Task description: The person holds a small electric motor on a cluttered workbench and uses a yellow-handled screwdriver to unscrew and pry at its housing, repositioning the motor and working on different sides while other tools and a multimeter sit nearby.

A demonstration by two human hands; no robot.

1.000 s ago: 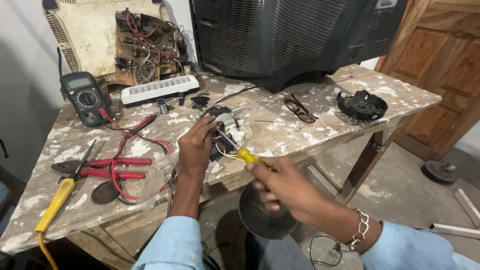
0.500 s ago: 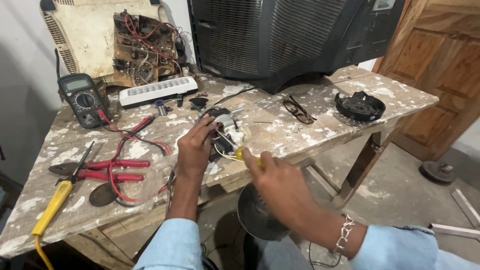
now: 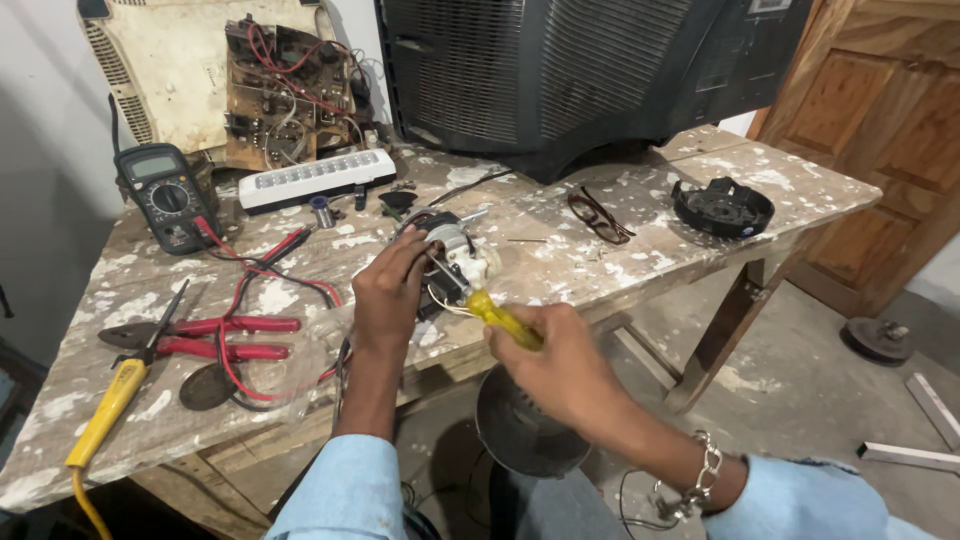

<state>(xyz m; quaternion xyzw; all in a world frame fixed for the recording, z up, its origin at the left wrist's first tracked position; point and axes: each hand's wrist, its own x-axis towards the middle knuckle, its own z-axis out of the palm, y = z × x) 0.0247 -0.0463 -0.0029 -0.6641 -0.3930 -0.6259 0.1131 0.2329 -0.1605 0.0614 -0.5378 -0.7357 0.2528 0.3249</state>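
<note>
on the table, left hand steadies motor.

Our left hand rests on the motor on the table, our right hand just right of it. Pliers lie left of our hands, the multimeter behind those. Spectacles lie to the right, beyond our right hand.

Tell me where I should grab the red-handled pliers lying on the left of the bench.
Probably take the red-handled pliers by the two red grips, coming down from above. They lie flat with the handles pointing right toward your left hand and the dark jaws pointing left. A red wire crosses them, so lift clear of it.
</note>
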